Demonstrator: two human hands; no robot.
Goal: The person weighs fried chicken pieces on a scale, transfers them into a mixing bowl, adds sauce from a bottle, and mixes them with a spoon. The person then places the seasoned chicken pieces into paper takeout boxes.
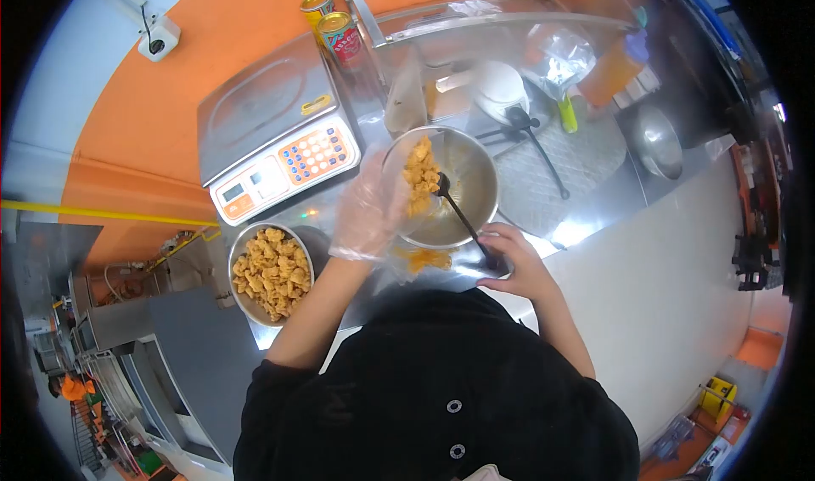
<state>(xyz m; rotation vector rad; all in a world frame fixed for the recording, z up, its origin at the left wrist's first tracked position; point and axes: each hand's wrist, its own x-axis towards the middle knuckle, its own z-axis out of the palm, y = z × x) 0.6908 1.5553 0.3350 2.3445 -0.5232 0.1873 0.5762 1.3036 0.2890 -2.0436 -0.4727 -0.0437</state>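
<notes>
My left hand (pixel 371 209), in a clear plastic glove, is closed around a clear plastic package of fried chicken pieces (pixel 421 174). It holds the package upright over the left side of a steel mixing bowl (pixel 482 163). A black spoon (pixel 463 212) leans across the bowl, its head beside the chicken. Bare and curled, my right hand (pixel 519 264) grips the lower end of the spoon's handle near the bowl's front rim. An orange-brown patch (pixel 424 260) shows on the steel counter below the bowl; I cannot tell whether it is a reflection.
At the left, a second steel bowl (pixel 272 275) is full of fried chicken pieces. Behind it stands a digital scale (pixel 284 171), with cans (pixel 342 39) beyond. To the right lie another black spoon (pixel 543 158), a squeeze bottle (pixel 613 69) and a small steel bowl (pixel 659 144).
</notes>
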